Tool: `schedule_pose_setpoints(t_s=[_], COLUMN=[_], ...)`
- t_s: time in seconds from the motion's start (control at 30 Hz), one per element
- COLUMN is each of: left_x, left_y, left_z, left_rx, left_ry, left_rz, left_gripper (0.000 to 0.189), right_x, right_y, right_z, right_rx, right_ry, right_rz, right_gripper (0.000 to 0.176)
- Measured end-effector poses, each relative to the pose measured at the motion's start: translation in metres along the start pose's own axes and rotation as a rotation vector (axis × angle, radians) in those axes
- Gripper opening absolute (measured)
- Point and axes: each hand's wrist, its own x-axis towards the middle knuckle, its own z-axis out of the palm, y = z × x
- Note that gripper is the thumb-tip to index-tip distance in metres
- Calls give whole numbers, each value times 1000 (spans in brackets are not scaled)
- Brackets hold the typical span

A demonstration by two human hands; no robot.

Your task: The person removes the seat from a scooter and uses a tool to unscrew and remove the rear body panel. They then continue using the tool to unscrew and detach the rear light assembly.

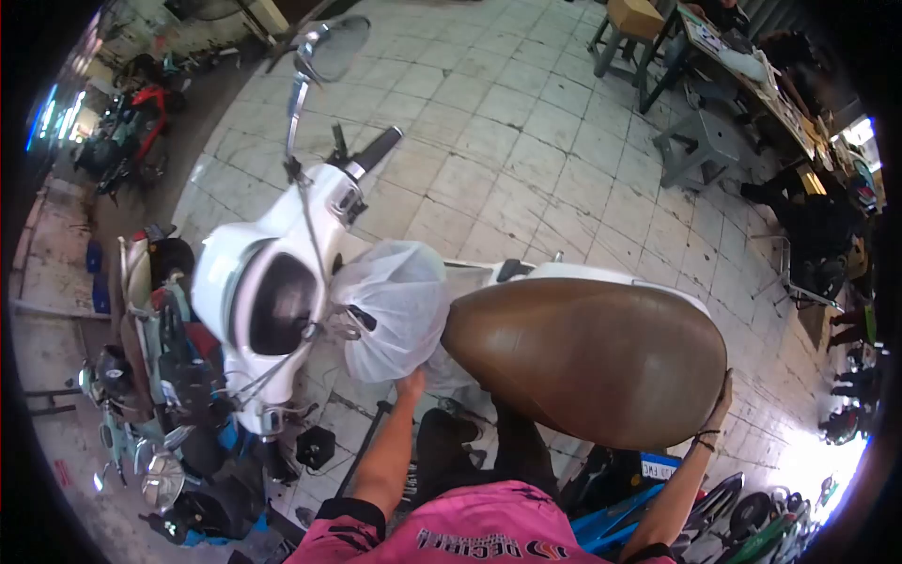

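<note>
A white scooter (211,273) stands before me, its handlebar to the left and its brown seat (592,357) to the right. A thin whitish plastic bag (404,305), bulging with something I cannot make out, sits between the handlebar and the seat's narrow front. My left hand (411,383) touches the bag's lower edge, its fingers hidden behind the plastic. At the seat's wide rear end, my right hand (722,406) wraps round the rim, with the fingers along the edge. The seat covers much of the scooter's body.
Parked motorbikes (202,489) crowd the lower left. More two-wheelers (752,522) stand at lower right, near a blue one (615,517). A grey stool (700,146) and a cluttered workbench (752,70) are at upper right. Pale tiles (489,122) cover the floor beyond the scooter.
</note>
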Motion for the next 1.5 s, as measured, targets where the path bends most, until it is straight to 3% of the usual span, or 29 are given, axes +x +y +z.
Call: schedule_pose_setpoints(t_s=[0.07,0.13,0.17,0.23,0.27,0.3,0.37,0.4,0.43,0.5,0.53,0.63,0.7,0.77,0.83,0.9,0.97,1.0,1.03,1.1,1.23,1.3,1.4,1.43,1.5], left_x=[-37,-55,-57,-69,-62,-47,8,19,29,30,29,36,50,75,101,133,167,185,185,189,224,255,237,250,272], left_y=[14,107,109,90,47,58,107,110,118,128,127,173,210,241,256,252,247,210,222,204,211,186,241,237,236], left_z=[-32,-120,-129,-144,-123,-133,-158,-159,-148,-131,-117,-94,-99,-124,-146,-148,-175,-169,-183,-188,-185,-151,-172,-172,-158], left_rx=[19,257,255,-480,-1123,-1119,-1640,-1410,-1430,-1448,-1493,-1389,-1349,-1246,-1097,-841,-702,-781,-742,-527,-606,-835,-926,-936,-1142], left_ry=[29,-29,-16,33,148,143,347,195,193,190,127,-33,-217,-367,-497,-392,-228,-239,-230,-194,-344,-368,-351,-348,-227], left_rz=[-245,-600,-596,-780,-856,-850,-969,-936,-932,-961,-870,-1051,-854,-743,-676,-625,-755,-684,-577,-491,-486,-471,-447,-512,-415], left_gripper=[50,54,54,59,63,63,56,49,49,44,41,43,49,59,64,64,48,43,44,45,45,40,33,37,42], right_x=[-5,-12,-10,1,4,8,40,53,63,68,66,67,43,19,-30,-73,-109,-122,-134,-163,-173,-172,-152,-145,-131], right_y=[-4,-4,-1,1,0,1,29,41,43,56,62,47,20,1,-35,-65,-81,-90,-101,-126,-111,-104,-92,-87,-76], right_z=[10,15,15,12,9,5,-37,-52,-49,-50,-50,-48,-42,-46,-6,39,94,128,159,201,235,235,201,186,158], right_rx=[41,78,43,21,-10,-39,41,112,104,-229,-167,-109,-195,11,-8,-151,-87,-59,-33,-28,-63,234,357,431,503], right_ry=[-48,-82,-55,-23,-18,-9,-61,-127,-133,-114,-94,-153,-196,-253,-213,-440,-461,-521,-580,-638,-819,-849,-700,-644,-632], right_rz=[20,37,-11,-65,-26,10,108,206,189,146,167,305,239,158,59,-199,-264,-275,-291,-67,-103,-105,-105,-76,-109], right_gripper=[62,62,64,65,68,71,73,75,75,80,79,73,70,68,73,85,94,95,96,99,94,88,86,87,86])
